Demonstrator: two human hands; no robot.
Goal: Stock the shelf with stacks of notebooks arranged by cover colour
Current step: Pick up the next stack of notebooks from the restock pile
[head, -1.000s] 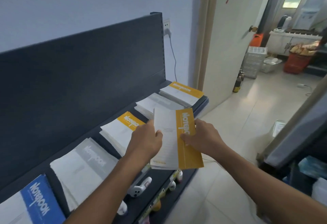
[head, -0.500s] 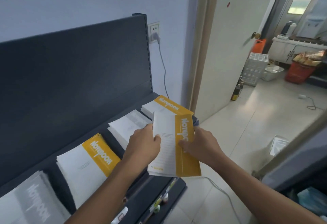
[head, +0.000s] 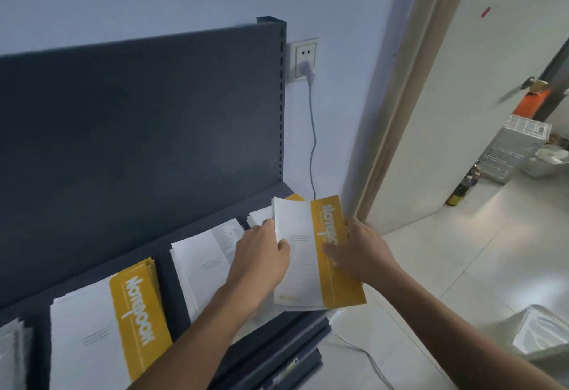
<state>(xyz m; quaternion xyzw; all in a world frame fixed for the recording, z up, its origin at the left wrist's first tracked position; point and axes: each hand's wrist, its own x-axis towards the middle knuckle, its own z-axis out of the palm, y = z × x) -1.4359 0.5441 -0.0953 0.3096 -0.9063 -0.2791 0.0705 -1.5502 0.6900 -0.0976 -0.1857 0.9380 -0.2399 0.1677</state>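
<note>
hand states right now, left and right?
Left hand: closed on the white left edge of the stack of yellow-banded white notebooks.
Right hand: closed on the same stack's yellow right edge.

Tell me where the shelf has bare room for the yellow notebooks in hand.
Only narrow dark strips: one between the yellow stack and the grey stack, another left of the yellow stack. Behind the held notebooks, the shelf end looks stocked already.
</note>
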